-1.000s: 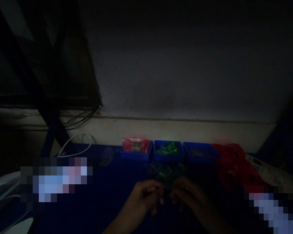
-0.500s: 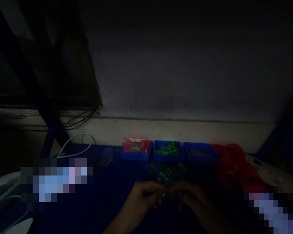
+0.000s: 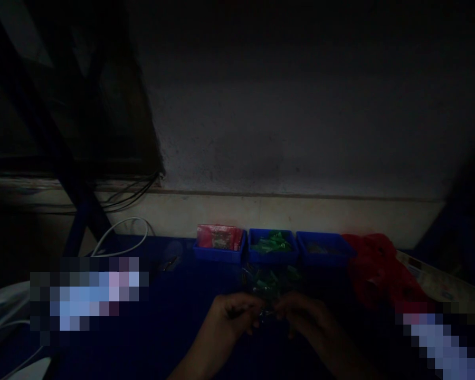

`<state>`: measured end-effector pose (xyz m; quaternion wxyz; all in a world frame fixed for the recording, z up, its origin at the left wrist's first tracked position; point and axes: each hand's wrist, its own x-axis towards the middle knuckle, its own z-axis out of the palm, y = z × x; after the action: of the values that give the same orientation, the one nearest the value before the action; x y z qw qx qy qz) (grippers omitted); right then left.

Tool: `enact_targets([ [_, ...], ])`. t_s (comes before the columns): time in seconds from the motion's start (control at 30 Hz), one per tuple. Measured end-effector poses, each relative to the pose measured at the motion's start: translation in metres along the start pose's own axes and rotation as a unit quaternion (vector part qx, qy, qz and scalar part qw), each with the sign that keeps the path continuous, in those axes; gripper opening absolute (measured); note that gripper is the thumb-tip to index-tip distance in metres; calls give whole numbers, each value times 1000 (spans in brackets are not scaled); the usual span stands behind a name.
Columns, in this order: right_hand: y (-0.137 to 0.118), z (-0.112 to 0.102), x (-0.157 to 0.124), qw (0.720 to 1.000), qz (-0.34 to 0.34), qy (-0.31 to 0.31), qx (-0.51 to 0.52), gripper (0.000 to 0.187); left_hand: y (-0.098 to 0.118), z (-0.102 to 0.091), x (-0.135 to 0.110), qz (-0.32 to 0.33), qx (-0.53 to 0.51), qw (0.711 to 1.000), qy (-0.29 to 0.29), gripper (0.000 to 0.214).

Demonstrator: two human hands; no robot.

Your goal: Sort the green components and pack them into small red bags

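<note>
In the dim light, my left hand (image 3: 231, 319) is pinched closed, its fingertips at a small shiny clear piece (image 3: 264, 314) whose kind I cannot make out. My right hand (image 3: 311, 319) is pinched too, its fingertips close by on the right, but what they grip is hidden. Just beyond the fingers lies a loose pile of green pieces (image 3: 271, 279) with some clear, glinting bits among them. Behind the pile, a blue tray (image 3: 275, 258) holds more green pieces (image 3: 275, 244).
To its left, another blue tray (image 3: 217, 256) holds red-pink packets (image 3: 217, 237). A third blue tray (image 3: 326, 258) contains small dull pieces. Red plastic (image 3: 376, 264) lies at right. A small metal tool (image 3: 170, 264) and a white cable (image 3: 121, 253) are at left.
My fingertips have drawn slightly apart, and more of the shiny piece shows between them. The trays and the pile stay put.
</note>
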<state>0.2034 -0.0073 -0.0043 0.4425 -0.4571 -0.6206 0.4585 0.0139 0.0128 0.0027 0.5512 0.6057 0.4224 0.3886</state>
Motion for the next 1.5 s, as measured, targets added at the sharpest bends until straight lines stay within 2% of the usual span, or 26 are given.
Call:
enact_targets([
  [0.17,2,0,0,1000,7,15,-4,19,2,0,-1,-6,4,1000,7,18],
  [0.47,-3,-1,-2,1000,-2,7,-16,19,-1,1,-2,7,24,999,-23,22],
  [0.77,-9,-18,9,992,20,96,-74,24,-1,-1,-2,5,89,996,-6,25],
  [0.87,-9,-23,14,992,17,100,-70,25,4,1,-4,48,157,986,-18,21],
  [1.03,-1,-35,21,988,39,127,-73,36,9,3,-10,130,221,963,-85,30],
  [1.13,5,-43,25,985,48,149,-78,41,7,3,-10,137,242,956,-94,30],
  [1.37,13,-54,28,982,57,168,-61,39,6,0,-10,129,283,945,-102,28],
  [1.5,17,-60,30,983,45,179,-23,49,4,-2,-9,125,291,943,-101,29],
])
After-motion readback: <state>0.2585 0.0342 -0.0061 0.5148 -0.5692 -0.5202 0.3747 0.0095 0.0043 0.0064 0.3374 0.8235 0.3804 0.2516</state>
